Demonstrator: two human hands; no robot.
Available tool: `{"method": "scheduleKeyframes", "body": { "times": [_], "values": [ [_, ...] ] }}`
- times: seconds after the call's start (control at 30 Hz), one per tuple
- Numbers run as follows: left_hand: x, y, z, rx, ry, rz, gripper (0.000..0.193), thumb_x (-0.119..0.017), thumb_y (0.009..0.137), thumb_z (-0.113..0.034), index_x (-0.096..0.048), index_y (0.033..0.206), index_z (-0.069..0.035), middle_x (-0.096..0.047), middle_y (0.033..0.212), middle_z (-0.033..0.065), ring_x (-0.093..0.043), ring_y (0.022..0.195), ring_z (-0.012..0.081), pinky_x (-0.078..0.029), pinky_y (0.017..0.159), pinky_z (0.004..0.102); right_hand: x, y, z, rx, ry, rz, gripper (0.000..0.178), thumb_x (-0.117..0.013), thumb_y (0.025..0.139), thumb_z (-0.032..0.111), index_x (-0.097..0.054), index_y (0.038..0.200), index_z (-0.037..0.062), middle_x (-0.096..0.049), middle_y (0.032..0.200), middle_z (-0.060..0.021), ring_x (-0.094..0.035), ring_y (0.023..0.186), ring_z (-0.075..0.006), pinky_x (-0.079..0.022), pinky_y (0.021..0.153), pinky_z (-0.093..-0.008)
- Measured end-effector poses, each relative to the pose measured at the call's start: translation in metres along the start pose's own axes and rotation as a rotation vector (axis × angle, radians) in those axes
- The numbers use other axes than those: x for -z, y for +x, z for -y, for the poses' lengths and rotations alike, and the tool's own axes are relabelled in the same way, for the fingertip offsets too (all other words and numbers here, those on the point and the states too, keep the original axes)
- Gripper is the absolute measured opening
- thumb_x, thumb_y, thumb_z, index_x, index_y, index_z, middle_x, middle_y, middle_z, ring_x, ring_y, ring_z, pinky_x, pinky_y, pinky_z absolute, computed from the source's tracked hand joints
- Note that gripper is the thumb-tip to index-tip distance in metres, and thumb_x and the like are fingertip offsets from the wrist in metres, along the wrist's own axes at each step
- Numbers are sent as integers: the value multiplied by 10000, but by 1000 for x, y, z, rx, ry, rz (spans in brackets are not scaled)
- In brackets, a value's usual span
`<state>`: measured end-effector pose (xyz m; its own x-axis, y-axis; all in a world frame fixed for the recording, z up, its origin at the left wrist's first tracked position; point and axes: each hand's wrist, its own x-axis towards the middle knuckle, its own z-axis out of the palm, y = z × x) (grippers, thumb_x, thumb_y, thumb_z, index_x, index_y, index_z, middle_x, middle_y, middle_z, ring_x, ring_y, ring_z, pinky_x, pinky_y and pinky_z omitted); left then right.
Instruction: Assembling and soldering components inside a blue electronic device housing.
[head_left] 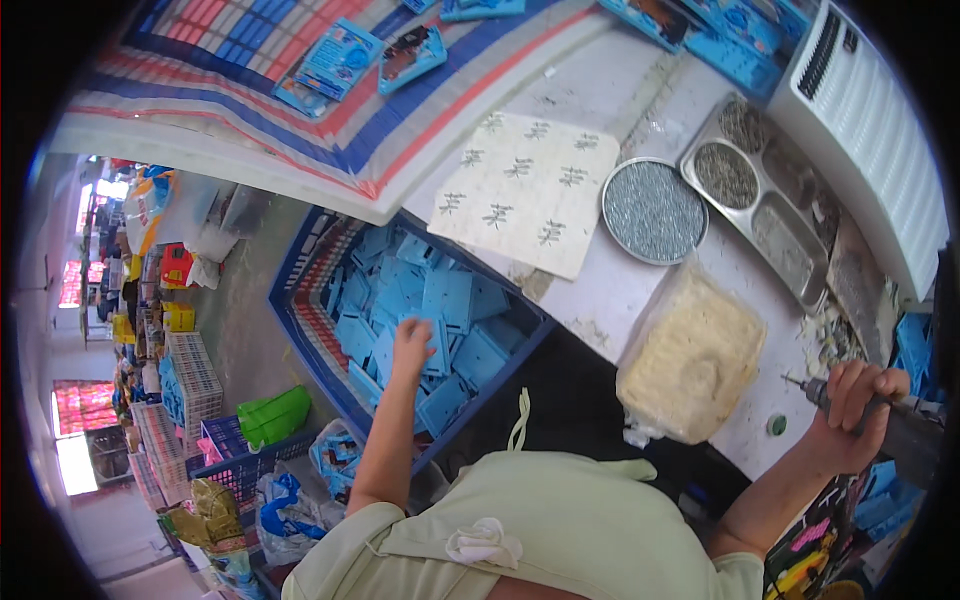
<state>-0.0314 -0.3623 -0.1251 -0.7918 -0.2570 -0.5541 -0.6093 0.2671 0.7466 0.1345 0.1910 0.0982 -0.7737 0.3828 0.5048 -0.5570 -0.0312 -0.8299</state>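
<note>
The left hand [412, 345] hangs over blue parts [448, 298] heaped under and around its fingers, whether gripping one I cannot tell; the right hand [855, 410] clenches its fingers round a power screwdriver [818, 391], and fastening this heap seems largely undone

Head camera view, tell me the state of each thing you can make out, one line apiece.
Left hand: over the blue crate, grip unclear.
Right hand: closed around the power driver.
Power driver: held, bit exposed.
Blue crate: open, loaded with jumbled blue pieces.
Round tin: open, full of metal pieces.
Metal tray: uncovered, some compartments holding metal bits.
Tan block: wrapped in clear plastic.
Pale board: lying flat.
</note>
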Motion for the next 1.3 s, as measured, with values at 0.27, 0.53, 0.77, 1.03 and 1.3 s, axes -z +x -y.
{"method": "scheduleKeyframes", "body": {
  "times": [0.27, 0.53, 0.77, 1.03, 1.3],
  "values": [
    [-109, 81, -320, -1324, 498, -285, 288, -718, 871, -267, -695, 1033, -30, -690, 1042, 185, -669, 966, 334, -516, 841, 433, 10, -12, 2, -111, -268, -245, 707, -699, 950, 377, -399, 1462, -8, -561, 879, -59, -528, 769, -130, -422, 750, -313],
    [-90, 190, -366, -1274, 898, -544, 289, -803, 808, -220, -702, 1027, -60, -639, 1174, 162, -559, 1174, 364, -450, 1002, 457, -12, -25, 14, 356, -1123, -750, 563, -613, 943, 119, -429, 1435, -85, -619, 1240, -199, -581, 1121, -268, -470, 974, -383],
    [-137, -42, -304, -1640, 494, 148, 184, -751, 765, -53, -627, 895, -12, -625, 981, 144, -619, 875, 367, -513, 764, 417, -47, -45, -51, -625, 178, -80, 557, -493, 1075, 395, -504, 1388, -65, -673, 1119, -183, -680, 982, -243, -544, 901, -377],
    [-191, -173, -199, -1819, 483, 925, 218, -736, 713, -75, -623, 900, -71, -628, 1013, 97, -633, 881, 294, -497, 706, 411, -65, -57, -73, -823, 445, -272, 590, -511, 1075, 424, -417, 1492, 16, -636, 1308, -133, -664, 1102, -203, -553, 937, -336],
    [-217, -174, -163, -1854, 548, 1137, 174, -668, 773, -118, -562, 906, -82, -617, 1047, 86, -642, 919, 271, -536, 770, 401, -36, -92, -47, -443, -1132, -68, 471, -749, 929, 251, -623, 1321, 24, -685, 940, -96, -631, 770, -205, -509, 687, -331]
  ]
}}
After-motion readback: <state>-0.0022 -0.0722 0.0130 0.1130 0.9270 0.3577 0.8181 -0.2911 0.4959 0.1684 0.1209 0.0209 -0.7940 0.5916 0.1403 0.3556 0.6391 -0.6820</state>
